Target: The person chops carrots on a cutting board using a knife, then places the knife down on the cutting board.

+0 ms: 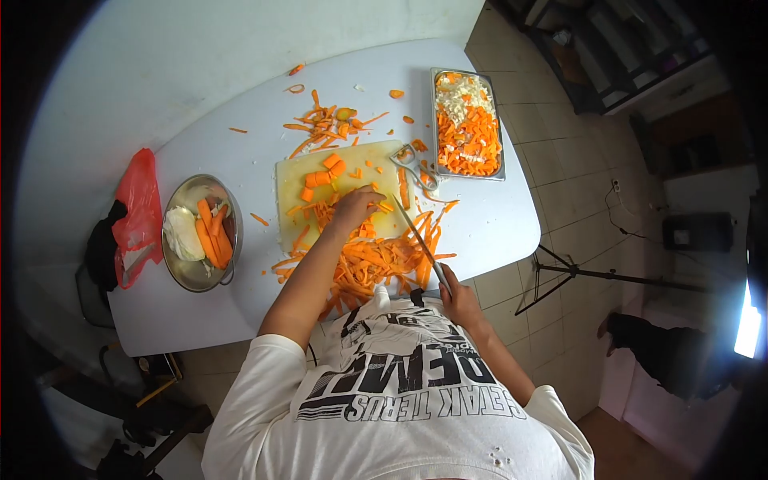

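Observation:
My left hand (pixel 357 210) rests on the cutting board (pixel 292 178), its fingers pressed together over small carrot pieces; exactly what they grip is too small to make out. My right hand (pixel 459 298) is wrapped round the handle of a long knife (pixel 417 234), whose blade points up and left towards the board's right part. Thick carrot chunks (pixel 323 178) lie on the board beyond my left hand. Orange peelings (pixel 372 264) are heaped along the board's near edge. A peeler (pixel 410 164) lies at the board's upper right corner.
A metal tray (pixel 502 152) of chopped carrot and white pieces stands at the back right. On the left are a steel bowl (pixel 188 276) with carrots and a white vegetable, and a red plastic bag (pixel 138 204). More peelings (pixel 324 124) lie behind the board. A tripod (pixel 570 270) stands right.

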`<state>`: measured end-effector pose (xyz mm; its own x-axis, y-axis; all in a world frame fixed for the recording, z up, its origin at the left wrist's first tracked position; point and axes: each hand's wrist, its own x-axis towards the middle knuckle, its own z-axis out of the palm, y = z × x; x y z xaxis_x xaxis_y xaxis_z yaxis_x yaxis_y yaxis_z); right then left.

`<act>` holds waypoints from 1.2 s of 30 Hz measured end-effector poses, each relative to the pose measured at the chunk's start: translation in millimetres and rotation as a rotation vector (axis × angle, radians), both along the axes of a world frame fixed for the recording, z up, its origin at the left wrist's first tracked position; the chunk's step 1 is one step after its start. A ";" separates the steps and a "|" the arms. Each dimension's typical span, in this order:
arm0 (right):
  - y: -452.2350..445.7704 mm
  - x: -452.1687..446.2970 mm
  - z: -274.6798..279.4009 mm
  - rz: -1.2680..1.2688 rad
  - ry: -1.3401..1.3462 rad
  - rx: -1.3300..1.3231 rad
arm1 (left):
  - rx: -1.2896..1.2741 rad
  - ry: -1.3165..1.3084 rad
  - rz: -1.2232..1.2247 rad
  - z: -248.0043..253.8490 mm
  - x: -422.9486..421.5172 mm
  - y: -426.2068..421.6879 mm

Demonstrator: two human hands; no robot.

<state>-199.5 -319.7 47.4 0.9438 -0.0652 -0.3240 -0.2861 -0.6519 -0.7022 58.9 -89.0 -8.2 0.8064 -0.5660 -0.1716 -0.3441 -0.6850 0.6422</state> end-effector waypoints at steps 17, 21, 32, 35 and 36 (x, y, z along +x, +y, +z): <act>8.8 7.9 6.3 -0.032 -0.024 0.025 | 0.110 -0.249 0.249 -15.4 -30.8 -25.1; 8.0 10.4 6.7 -0.034 -0.040 0.033 | 0.130 -0.214 0.325 -17.4 -33.3 -24.6; 10.4 10.3 5.4 -0.011 0.015 0.013 | -0.042 -0.237 0.678 -2.9 -40.3 -23.0; 13.7 9.0 7.4 0.004 0.005 0.020 | -0.149 -0.318 0.743 -9.9 -33.4 -14.5; 14.6 9.7 9.6 0.009 0.014 0.019 | -0.182 -0.274 0.769 -11.3 -30.5 -11.4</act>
<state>-189.8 -305.2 57.0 0.9395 -0.0511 -0.3386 -0.2908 -0.6413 -0.7101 28.4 -100.3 -19.5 0.9790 0.1592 0.1276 0.0168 -0.6860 0.7274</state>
